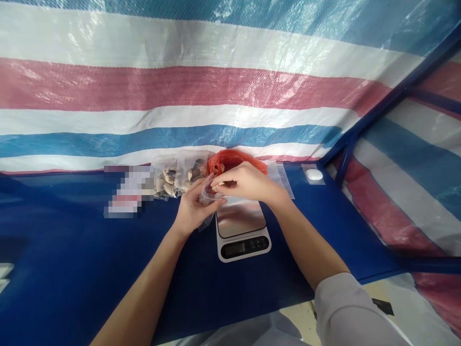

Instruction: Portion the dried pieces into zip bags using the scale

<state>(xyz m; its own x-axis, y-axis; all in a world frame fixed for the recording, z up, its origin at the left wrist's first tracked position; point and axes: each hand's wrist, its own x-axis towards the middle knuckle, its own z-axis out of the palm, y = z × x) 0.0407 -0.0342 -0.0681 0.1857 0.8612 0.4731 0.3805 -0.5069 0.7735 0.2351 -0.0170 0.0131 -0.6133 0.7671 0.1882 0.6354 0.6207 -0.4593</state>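
My left hand (194, 204) is wrapped round a clear plastic bag (206, 223), whose mouth gapes between thumb and fingers. At that opening, my right hand (243, 181) has its fingertips pinched on a small pale piece (217, 187), partly hidden, its kind unclear. Both hands are above the back part of a kitchen scale (241, 218) with a metal plate and a dark display. Just behind them lies a red plastic bag (237, 156). To the left, clear bags hold what look like dried mushrooms (167, 181).
A blue table (90, 269) carries everything. Far right lies a white oval object (314, 175) on clear plastic. Flat clear bags (284, 180) lie right of the red bag. A striped tarp (180, 86) rises behind, and a blue frame bar (392, 93) slants at right.
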